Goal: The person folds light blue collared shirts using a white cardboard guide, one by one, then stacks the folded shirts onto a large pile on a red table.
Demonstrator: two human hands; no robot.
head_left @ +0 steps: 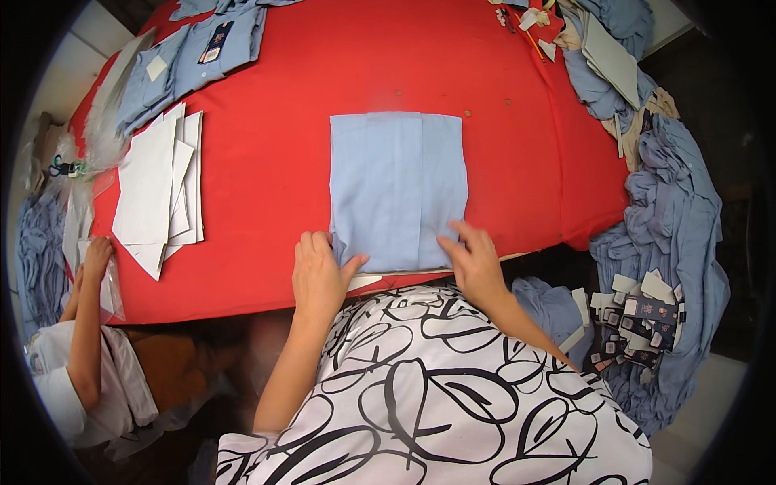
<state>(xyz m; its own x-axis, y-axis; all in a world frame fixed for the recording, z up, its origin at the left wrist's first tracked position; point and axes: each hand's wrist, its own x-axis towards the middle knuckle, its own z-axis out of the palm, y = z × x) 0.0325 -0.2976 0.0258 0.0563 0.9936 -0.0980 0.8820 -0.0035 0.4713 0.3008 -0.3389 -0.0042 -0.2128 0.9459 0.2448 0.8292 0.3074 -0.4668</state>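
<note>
A folded light-blue shirt point(388, 186) lies on the red-covered table in front of me, its plain side up with long vertical creases. A thin pale edge, perhaps a board, shows under its near end. My left hand point(319, 271) rests at the shirt's near left corner, fingers along the side edge and thumb spread apart on the cloth. At the near right edge, my right hand point(475, 263) has its thumb and fingertips close together on the fabric. The cloth is slightly rumpled under these fingers, which are a little blurred.
White boards point(158, 194) lie stacked at left. Folded shirts with a dark tag point(214, 42) sit at the far left. Blue garments point(671, 186) heap along the right, with loose tags point(643, 311) on them. Another person's hand point(99, 252) touches clear plastic at the left edge.
</note>
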